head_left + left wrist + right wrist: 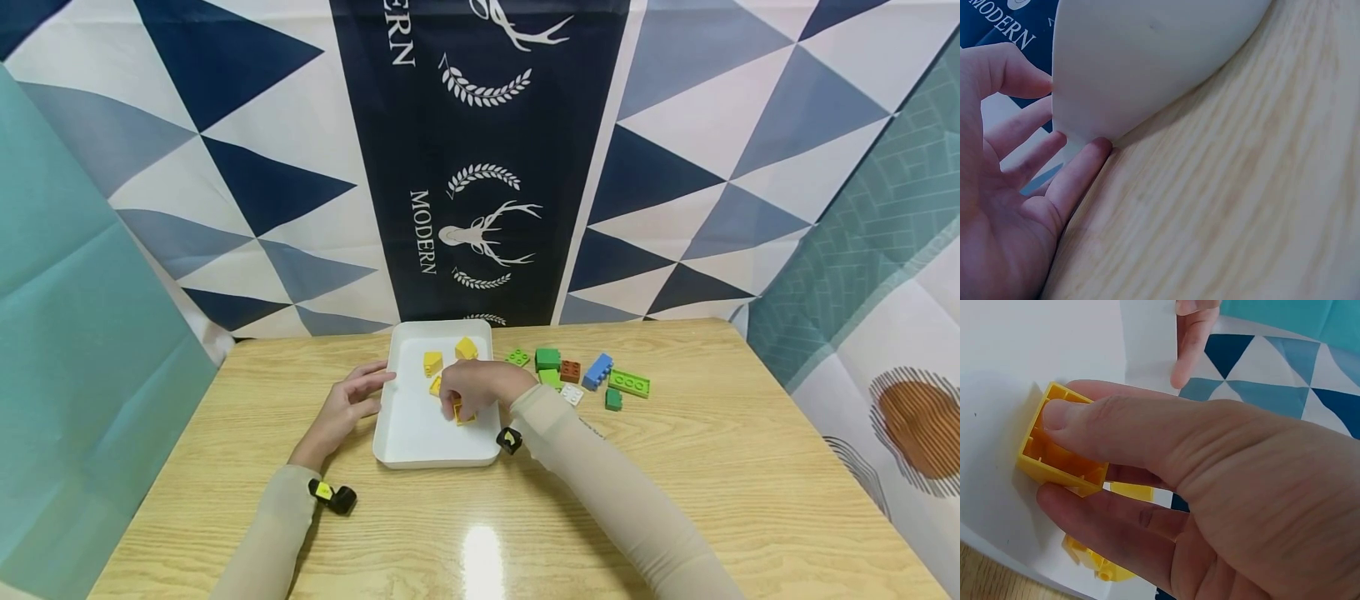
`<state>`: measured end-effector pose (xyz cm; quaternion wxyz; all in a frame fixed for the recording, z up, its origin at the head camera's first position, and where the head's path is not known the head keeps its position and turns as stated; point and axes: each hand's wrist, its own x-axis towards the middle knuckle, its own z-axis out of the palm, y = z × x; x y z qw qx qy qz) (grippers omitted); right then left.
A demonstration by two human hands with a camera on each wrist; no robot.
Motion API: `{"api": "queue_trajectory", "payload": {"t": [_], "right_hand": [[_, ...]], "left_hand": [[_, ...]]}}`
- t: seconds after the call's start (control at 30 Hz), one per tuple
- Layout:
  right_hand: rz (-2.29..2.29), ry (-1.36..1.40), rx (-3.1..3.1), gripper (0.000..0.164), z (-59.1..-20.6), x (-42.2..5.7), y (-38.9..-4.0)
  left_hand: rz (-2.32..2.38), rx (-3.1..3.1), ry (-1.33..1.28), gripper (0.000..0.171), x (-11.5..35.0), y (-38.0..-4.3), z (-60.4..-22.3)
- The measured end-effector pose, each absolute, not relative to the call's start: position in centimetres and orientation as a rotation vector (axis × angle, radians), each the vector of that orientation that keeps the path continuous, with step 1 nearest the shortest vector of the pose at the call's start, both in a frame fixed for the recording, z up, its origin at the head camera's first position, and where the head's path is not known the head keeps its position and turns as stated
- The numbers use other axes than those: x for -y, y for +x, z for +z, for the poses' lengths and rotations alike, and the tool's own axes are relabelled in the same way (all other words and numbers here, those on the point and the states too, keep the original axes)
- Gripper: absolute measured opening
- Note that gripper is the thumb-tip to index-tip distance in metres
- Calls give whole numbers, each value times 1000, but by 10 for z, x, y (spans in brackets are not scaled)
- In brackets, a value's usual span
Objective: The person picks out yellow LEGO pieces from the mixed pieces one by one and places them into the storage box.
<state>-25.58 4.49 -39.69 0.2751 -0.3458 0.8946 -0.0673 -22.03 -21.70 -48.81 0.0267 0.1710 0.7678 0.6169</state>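
My right hand (480, 382) is inside the white tray (420, 442), pinching a yellow toy building brick (1063, 450). The brick's hollow underside is turned toward the right wrist camera, with the thumb tip on it and fingers around its far sides. Other yellow bricks lie in the tray: one at the left (432, 362), one toward the back (466, 348) and one beside the hand (435, 386). My left hand (348, 408) is at the tray's left side. Its extended fingertips (1100, 147) touch the outer wall in the left wrist view.
Right of the tray lie several loose bricks: green (547, 359), brown (570, 371), blue (597, 372), white (572, 394), a long light green one (629, 383) and a small dark green one (613, 400). A patterned cloth (480, 167) hangs behind the wooden table (420, 533).
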Motion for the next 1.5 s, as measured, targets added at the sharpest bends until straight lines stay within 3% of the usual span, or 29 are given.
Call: {"api": "queue_trajectory", "payload": {"t": [0.4,0.8,1.5], "right_hand": [[-158,-935,-2407,25,-393,-46,-256],[-167,-948,-2407,12,-388,-48,-253],[-120,-989,-2456,27,-355,-53,-249]], "left_hand": [[1910,-2372,513,46,216,-221,-489],[1880,-2387,501,46,218,-220,-490],[1889,-2388,499,46,217,-219,-487]]}}
